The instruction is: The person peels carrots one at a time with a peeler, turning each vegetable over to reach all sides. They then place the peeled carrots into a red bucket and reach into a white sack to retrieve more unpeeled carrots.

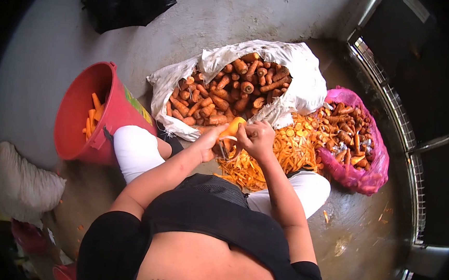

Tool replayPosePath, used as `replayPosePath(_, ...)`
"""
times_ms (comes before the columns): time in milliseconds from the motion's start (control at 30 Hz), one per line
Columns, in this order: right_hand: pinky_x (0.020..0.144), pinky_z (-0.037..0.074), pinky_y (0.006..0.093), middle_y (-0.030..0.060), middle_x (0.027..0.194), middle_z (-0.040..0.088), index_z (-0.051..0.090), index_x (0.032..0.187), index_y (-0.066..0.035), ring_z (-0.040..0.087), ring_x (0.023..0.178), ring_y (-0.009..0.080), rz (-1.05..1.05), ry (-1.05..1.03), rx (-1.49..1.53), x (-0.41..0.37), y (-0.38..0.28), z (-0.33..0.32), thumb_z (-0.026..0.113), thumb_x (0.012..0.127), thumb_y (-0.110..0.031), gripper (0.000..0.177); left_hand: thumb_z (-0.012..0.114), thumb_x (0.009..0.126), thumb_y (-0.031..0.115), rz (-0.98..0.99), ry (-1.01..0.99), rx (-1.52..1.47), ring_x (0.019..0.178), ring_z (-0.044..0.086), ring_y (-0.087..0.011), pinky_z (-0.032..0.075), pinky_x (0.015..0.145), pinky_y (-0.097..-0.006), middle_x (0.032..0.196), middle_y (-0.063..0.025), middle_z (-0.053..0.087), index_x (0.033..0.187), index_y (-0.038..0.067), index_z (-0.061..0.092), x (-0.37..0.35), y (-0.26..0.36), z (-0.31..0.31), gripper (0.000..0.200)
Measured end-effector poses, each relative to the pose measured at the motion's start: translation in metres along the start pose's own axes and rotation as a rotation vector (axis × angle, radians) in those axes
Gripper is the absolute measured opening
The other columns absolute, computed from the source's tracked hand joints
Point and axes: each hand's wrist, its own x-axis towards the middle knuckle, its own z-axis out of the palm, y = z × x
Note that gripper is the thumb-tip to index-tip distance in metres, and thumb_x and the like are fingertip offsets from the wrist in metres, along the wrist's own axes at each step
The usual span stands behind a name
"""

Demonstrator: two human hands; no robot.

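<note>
My left hand is closed around a peeled, bright orange carrot, which it holds tilted up between my knees. Beside it, my right hand is closed, its fingers curled against the carrot. A thin pale tool, apparently a peeler, shows between the two hands; its grip is mostly hidden by my fingers. Below and to the right lies a heap of orange carrot peelings and cut slices. Just beyond my hands, unpeeled carrots fill an open white sack.
At my left a red bucket leans toward me with peeled carrots inside. A pink bag of carrot pieces sits to the right. A pale sack lies at lower left. A black bag hangs on the wall; a metal-framed grating runs along the right.
</note>
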Motion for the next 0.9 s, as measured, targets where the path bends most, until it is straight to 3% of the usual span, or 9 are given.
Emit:
replayPosePath(100,0.049,0.037,0.0353,0.0043,0.044,0.048,0.057,0.047,-0.011,0.05,0.047,0.0216,-0.031,0.01,-0.036,0.002,0.002,0.002,0.064,0.078,-0.02,0.033,0.043,0.097,0.038,0.098,-0.12,0.04,0.077,0.066,-0.0192,0.058,0.067,-0.0369,0.094,-0.0081,0.064,0.115,0.008,0.052,-0.003,0.0,0.003,0.036)
replayPosePath(200,0.05,0.038,0.0336,0.0038,0.044,0.048,0.056,0.046,-0.011,0.048,0.043,0.022,0.026,0.064,0.039,0.005,0.016,0.008,0.063,0.078,-0.021,0.035,0.045,0.097,0.035,0.069,-0.016,0.073,0.075,0.066,-0.0189,0.057,0.062,-0.0359,0.093,-0.0092,0.064,0.113,0.007,0.053,-0.008,0.005,0.006,0.034)
replayPosePath(267,0.051,0.04,0.032,0.0021,0.042,0.048,0.058,0.047,-0.012,0.046,0.04,0.0212,0.289,0.048,-0.044,0.002,0.069,0.02,0.059,0.082,-0.025,0.037,0.048,0.095,0.041,0.073,0.017,0.139,0.064,0.061,-0.0161,0.048,0.048,-0.0281,0.085,-0.0066,0.062,0.111,0.005,0.055,-0.029,0.01,0.015,0.04)
replayPosePath(333,0.051,0.042,0.0315,-0.0007,0.042,0.051,0.061,0.048,-0.012,0.045,0.037,0.0203,0.327,-0.148,-0.749,0.015,0.097,-0.005,0.054,0.086,-0.033,0.044,0.046,0.095,0.043,0.037,-0.052,0.202,0.064,0.061,-0.0166,0.048,0.049,-0.0283,0.086,-0.0076,0.061,0.114,0.005,0.053,-0.031,0.008,-0.005,0.043)
replayPosePath(400,0.039,0.034,0.0271,-0.0051,0.043,0.055,0.064,0.049,-0.017,0.043,0.033,0.0116,0.153,0.224,-0.933,0.01,0.128,-0.011,0.05,0.09,-0.033,0.046,0.046,0.095,0.044,0.054,-0.056,0.171,0.066,0.061,-0.0165,0.048,0.051,-0.0281,0.088,-0.0082,0.061,0.116,0.005,0.052,-0.048,0.012,0.002,0.045)
replayPosePath(533,0.038,0.034,0.0244,-0.0027,0.044,0.058,0.068,0.055,-0.012,0.042,0.033,0.0073,0.543,0.271,-0.22,0.03,0.075,-0.014,0.053,0.091,-0.035,0.046,0.045,0.095,0.045,0.084,-0.038,-0.031,0.07,0.06,-0.0157,0.048,0.054,-0.0274,0.089,-0.0087,0.061,0.118,0.005,0.052,-0.048,0.019,-0.002,0.047)
replayPosePath(600,0.039,0.036,0.0321,0.0,0.044,0.054,0.069,0.056,-0.012,0.045,0.035,0.0137,0.626,0.076,0.216,0.019,0.052,-0.007,0.056,0.089,-0.031,0.041,0.048,0.093,0.048,0.067,-0.081,-0.066,0.071,0.062,-0.0185,0.051,0.058,-0.0323,0.09,-0.01,0.062,0.118,0.008,0.052,-0.042,0.024,-0.01,0.048)
replayPosePath(733,0.051,0.038,0.0348,0.0051,0.045,0.05,0.059,0.05,-0.008,0.046,0.045,0.0209,0.206,0.008,0.09,0.008,0.014,0.006,0.062,0.085,-0.022,0.038,0.048,0.094,0.045,0.097,-0.085,-0.08,0.08,0.063,-0.0175,0.054,0.066,-0.0353,0.096,-0.0087,0.063,0.121,0.011,0.051,-0.033,0.02,-0.006,0.043)
replayPosePath(900,0.05,0.031,0.0342,0.0055,0.044,0.046,0.053,0.048,-0.006,0.041,0.044,0.0221,0.006,0.033,0.101,0.011,-0.01,0.013,0.063,0.082,-0.015,0.036,0.047,0.096,0.037,0.099,-0.06,-0.146,0.092,0.062,-0.0185,0.054,0.08,-0.0366,0.104,-0.0064,0.061,0.12,0.011,0.052,-0.016,0.009,-0.012,0.036)
